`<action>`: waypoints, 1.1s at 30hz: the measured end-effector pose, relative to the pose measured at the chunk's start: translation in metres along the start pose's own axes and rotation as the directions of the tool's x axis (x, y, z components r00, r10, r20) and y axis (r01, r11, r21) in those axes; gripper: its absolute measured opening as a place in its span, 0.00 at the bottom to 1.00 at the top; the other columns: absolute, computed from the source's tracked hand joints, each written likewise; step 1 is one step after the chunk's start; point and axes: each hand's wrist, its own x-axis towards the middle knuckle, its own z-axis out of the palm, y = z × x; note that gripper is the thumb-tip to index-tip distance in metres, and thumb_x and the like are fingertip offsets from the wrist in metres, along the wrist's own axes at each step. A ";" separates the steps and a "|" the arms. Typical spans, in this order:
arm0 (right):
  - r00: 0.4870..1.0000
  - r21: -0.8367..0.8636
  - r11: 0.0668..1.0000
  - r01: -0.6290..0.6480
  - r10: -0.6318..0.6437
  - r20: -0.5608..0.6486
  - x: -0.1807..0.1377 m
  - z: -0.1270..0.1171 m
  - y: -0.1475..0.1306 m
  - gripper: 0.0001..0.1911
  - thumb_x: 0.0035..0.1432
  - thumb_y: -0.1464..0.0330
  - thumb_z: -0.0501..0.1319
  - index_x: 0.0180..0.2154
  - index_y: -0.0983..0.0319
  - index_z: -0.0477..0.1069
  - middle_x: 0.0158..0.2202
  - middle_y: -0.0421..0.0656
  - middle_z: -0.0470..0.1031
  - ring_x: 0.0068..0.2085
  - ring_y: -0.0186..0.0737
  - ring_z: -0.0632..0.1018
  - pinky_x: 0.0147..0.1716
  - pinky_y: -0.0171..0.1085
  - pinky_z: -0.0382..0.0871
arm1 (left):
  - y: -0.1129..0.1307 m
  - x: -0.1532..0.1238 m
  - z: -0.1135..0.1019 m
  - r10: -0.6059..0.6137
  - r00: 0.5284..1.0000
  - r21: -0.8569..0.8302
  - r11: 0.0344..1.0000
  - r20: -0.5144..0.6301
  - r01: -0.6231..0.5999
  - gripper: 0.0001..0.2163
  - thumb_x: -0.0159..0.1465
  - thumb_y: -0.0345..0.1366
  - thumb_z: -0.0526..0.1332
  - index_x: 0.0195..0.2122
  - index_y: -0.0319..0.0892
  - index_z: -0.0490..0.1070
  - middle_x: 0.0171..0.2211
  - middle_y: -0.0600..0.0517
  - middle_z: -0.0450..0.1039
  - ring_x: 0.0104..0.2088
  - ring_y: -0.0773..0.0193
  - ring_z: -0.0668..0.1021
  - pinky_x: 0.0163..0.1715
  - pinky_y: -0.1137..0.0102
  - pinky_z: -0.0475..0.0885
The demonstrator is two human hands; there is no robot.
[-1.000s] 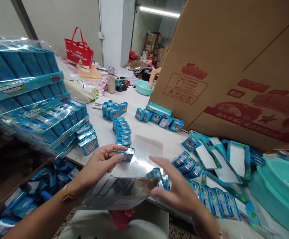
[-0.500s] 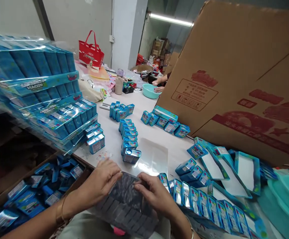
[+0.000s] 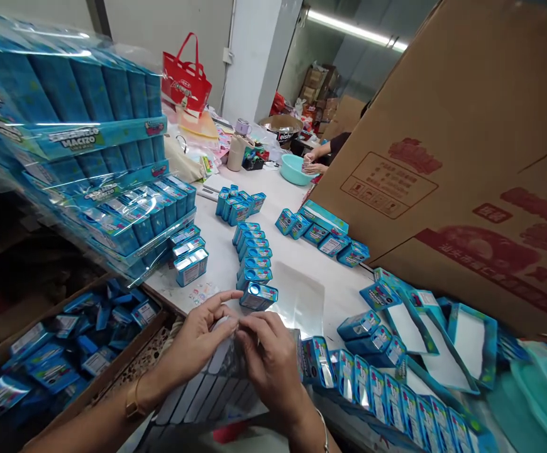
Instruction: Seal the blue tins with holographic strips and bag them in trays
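In the head view a pack of narrow, pale-sided boxes [image 3: 198, 399], covered in clear plastic film [image 3: 234, 365], lies tilted close to my body. My left hand [image 3: 202, 333] pinches the upper end of this film between thumb and fingers, its index finger stretched forward. Beside it, my right hand [image 3: 271, 358] is closed on the same end, fingertips almost touching the left ones. The exact fold they grip is hidden. Just beyond my left fingertip stands a small blue box [image 3: 258, 296], the front one of a curved row.
Film-wrapped trays of blue boxes [image 3: 113, 138] are stacked at left, above a carton of loose blue boxes [image 3: 61, 352]. More blue boxes [image 3: 377, 390] line the right front. A large cardboard carton [image 3: 443, 170] rises behind. Far back, a co-worker's hands [image 3: 315, 163] are at a turquoise basin [image 3: 295, 170].
The pack has turned from its dark face to pale sides. Both hands have come together at its upper end. The view has shifted, so the surroundings sit slightly farther right.
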 end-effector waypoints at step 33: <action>0.944 -0.157 0.971 0.181 -0.216 -0.247 -0.015 0.016 0.014 0.20 0.61 0.81 0.60 0.53 0.60 0.72 0.49 0.50 0.78 0.52 0.45 0.79 0.50 0.46 0.77 | -0.014 0.010 0.009 0.013 0.998 0.069 0.998 -0.056 -0.009 0.16 0.61 0.37 0.59 0.49 0.40 0.75 0.28 0.55 0.72 0.31 0.64 0.72 0.38 0.70 0.69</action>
